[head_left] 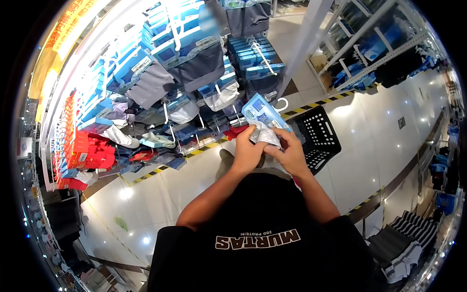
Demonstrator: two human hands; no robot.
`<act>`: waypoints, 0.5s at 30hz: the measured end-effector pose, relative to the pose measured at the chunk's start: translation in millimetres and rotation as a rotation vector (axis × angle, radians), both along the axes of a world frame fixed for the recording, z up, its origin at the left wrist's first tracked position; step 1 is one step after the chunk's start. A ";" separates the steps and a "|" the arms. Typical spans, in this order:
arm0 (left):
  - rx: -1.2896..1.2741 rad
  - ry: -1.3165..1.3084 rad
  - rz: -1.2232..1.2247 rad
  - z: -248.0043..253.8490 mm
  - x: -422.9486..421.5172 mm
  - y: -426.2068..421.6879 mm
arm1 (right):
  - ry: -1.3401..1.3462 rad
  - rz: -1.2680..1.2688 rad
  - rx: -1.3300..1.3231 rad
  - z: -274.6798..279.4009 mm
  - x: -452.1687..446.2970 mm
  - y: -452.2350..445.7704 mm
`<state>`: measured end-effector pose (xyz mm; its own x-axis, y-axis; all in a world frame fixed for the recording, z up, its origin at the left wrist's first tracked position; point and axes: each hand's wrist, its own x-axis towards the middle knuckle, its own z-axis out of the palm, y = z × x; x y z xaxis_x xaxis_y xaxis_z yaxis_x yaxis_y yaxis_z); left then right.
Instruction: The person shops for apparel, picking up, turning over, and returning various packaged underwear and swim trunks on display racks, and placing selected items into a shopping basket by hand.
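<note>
In front of my body I hold a light grey folded garment (267, 136) on a blue printed card (261, 109) with a white hanger hook; its exact kind is hard to make out. My left hand (247, 152) grips the garment's near left edge, thumb and fingers closed on the cloth. On the other side, my right hand (290, 153) pinches its right edge near the card. The card tilts up and away from me, its hook pointing right. Just beyond my right hand, a black basket (316, 138) with holes in its sides stands on the floor.
Ahead and to the left, a rack carries many blue-carded garments (194, 53) on white hooks (262, 58), with red packs (92, 151) at its left end. White metal shelving (369, 63) stands at the upper right. Striped folded clothes (418, 228) lie at lower right. Yellow-black tape (321, 100) marks the floor.
</note>
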<state>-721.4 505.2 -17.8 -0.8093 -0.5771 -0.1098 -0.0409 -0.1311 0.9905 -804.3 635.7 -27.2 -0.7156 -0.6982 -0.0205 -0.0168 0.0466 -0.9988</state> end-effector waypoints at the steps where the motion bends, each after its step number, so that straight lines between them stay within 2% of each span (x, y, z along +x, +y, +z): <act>1: 0.004 0.004 -0.072 -1.4 3.0 -3.4 | 0.007 0.009 0.033 1.5 -3.8 3.6; 5: 0.137 0.042 -0.212 -21.6 17.8 -12.8 | 0.086 0.002 0.000 -5.2 -6.1 4.9; 9: 0.327 0.084 -0.241 -18.7 30.5 -12.4 | -0.180 -0.021 0.068 -6.6 -9.0 2.6; 11: 0.329 0.077 -0.219 -33.7 34.9 -17.0 | -0.338 -0.111 -0.088 -29.2 -8.6 -0.4; 15: 0.331 0.023 -0.182 -40.0 42.9 -10.3 | -0.636 -0.260 -0.279 -27.5 -13.3 -7.5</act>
<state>-678.6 494.8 -57.8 -0.8998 -0.3596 -0.2470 -0.0716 -0.4366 0.8968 -817.6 628.2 -54.7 -0.7675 -0.5478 -0.3329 0.5460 -0.2865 -0.7873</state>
